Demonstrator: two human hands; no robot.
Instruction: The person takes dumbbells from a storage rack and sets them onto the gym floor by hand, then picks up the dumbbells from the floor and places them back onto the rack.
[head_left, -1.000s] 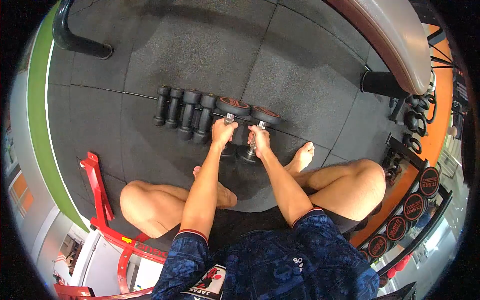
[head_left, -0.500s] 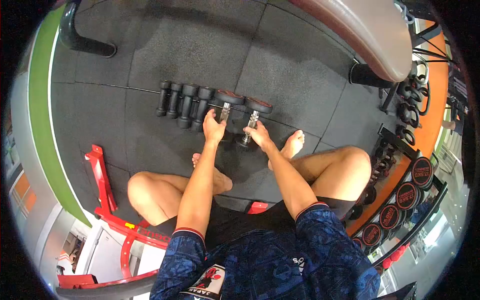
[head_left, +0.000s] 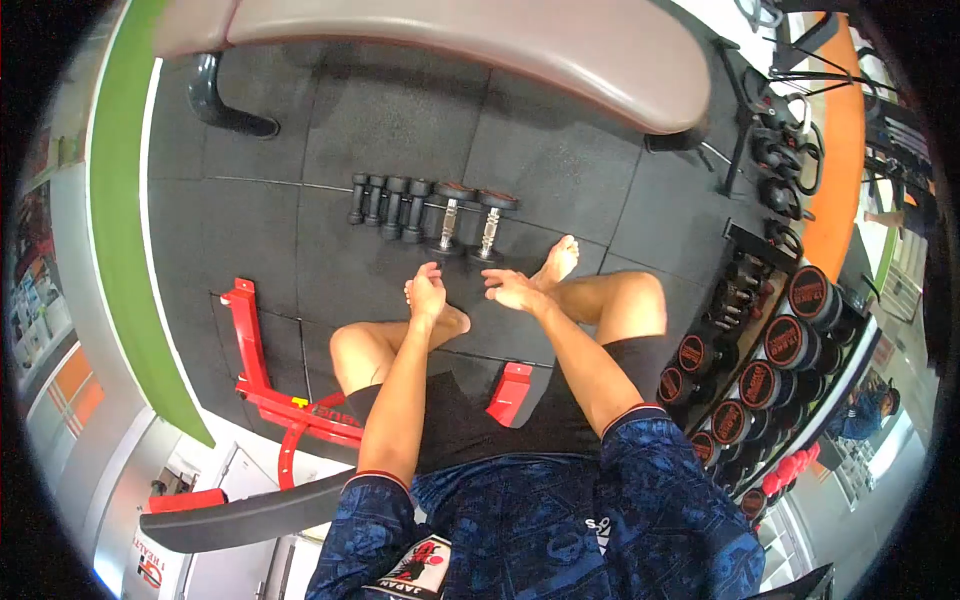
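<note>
Two dumbbells with chrome handles and round black heads stand side by side on the floor: the left dumbbell (head_left: pixel 449 222) and the right dumbbell (head_left: pixel 489 230). Left of them, several smaller black dumbbells (head_left: pixel 394 208) continue the row. My left hand (head_left: pixel 428 292) is just below the left chrome dumbbell, apart from it, with fingers extended and nothing held. Near the bottom of the right chrome dumbbell, my right hand (head_left: pixel 514 291) is also open and holds nothing. Its fingers point inward, toward my left hand.
A padded bench (head_left: pixel 480 38) spans the far side, with a curved black leg (head_left: pixel 230 118). At right stands a rack of round dumbbells (head_left: pixel 790 340), with kettlebells (head_left: pixel 785 198) beyond. A red metal frame (head_left: pixel 250 335) is on the left, and a red piece (head_left: pixel 513 392) lies between my legs.
Both hands have come off the two chrome dumbbells and drawn back toward my body. The dumbbells remain in their row. The view has shifted, showing more of the bench.
</note>
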